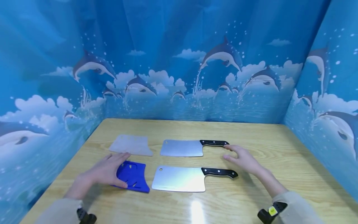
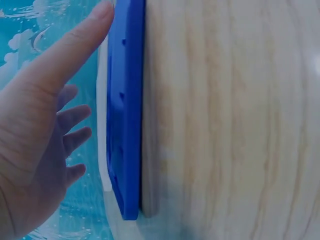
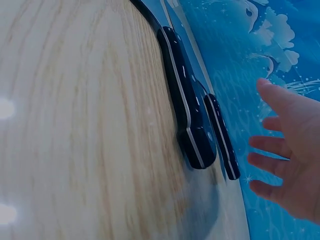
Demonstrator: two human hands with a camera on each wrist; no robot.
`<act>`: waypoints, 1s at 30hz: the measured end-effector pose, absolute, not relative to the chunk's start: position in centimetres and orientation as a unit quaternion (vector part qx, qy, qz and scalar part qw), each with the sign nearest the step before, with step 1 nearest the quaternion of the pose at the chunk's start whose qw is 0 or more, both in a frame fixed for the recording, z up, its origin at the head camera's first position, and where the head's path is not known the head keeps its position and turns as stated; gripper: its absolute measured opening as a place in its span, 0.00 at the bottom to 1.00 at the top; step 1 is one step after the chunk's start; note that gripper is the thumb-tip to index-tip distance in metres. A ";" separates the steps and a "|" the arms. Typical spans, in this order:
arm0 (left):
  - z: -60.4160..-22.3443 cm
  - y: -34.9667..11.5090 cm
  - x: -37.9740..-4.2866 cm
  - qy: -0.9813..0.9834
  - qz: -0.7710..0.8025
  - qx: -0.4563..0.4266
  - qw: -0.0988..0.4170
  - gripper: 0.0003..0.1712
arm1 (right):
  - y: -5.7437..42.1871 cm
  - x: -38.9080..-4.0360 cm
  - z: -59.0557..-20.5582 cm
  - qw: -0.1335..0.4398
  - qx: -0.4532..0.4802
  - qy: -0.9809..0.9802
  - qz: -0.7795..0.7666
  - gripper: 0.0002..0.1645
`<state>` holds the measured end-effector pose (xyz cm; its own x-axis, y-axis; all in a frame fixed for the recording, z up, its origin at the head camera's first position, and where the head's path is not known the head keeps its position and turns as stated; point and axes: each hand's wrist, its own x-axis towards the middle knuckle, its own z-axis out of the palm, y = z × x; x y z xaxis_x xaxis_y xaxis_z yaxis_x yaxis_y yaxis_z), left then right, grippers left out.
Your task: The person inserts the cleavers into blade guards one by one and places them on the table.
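Observation:
My left hand [image 1: 107, 169] hovers over the left part of a blue plastic blade cover [image 1: 136, 176], its fingers spread; in the left wrist view the thumb [image 2: 75, 47] overlaps the cover's edge. Behind it lies a whitish blade cover [image 1: 132, 145] of similar shape. Two cleavers lie flat with blades to the left and black riveted handles to the right: a nearer cleaver [image 1: 179, 179] and a farther cleaver [image 1: 181, 148]. Close by the farther handle is my right hand [image 1: 242, 158], fingers loosely extended, with nothing in it; the right wrist view shows both handles [image 3: 187, 100] beside it.
All of this lies on a light wood-grain table [image 1: 223, 205]. Blue curtains [image 1: 173, 62] printed with dolphins and clouds close off the back and both sides. A camera is strapped to each wrist.

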<state>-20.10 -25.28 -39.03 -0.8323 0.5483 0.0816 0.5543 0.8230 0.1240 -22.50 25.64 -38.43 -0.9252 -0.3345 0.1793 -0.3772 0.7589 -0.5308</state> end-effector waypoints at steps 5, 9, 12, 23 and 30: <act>-39.5 -25.1 -20.2 -0.950 -0.074 -0.303 -0.020 0.68 | 25.2 -22.3 -38.7 -0.038 0.223 -0.915 0.333 0.33; -39.6 -25.1 -20.1 -0.947 -0.078 -0.307 -0.048 0.67 | 25.0 -22.3 -39.4 -0.086 0.256 -0.900 0.342 0.33; -39.6 -25.0 -19.8 -0.947 -0.077 -0.308 -0.053 0.66 | 24.8 -22.4 -39.8 -0.104 0.263 -0.898 0.338 0.33; -40.1 -25.2 -19.3 -0.943 -0.062 -0.325 0.019 0.63 | 23.6 -22.4 -39.8 -0.138 0.291 -0.881 0.345 0.32; -40.0 -25.0 -18.6 -0.945 -0.062 -0.318 0.055 0.61 | 22.7 -22.4 -39.8 -0.146 0.297 -0.883 0.333 0.32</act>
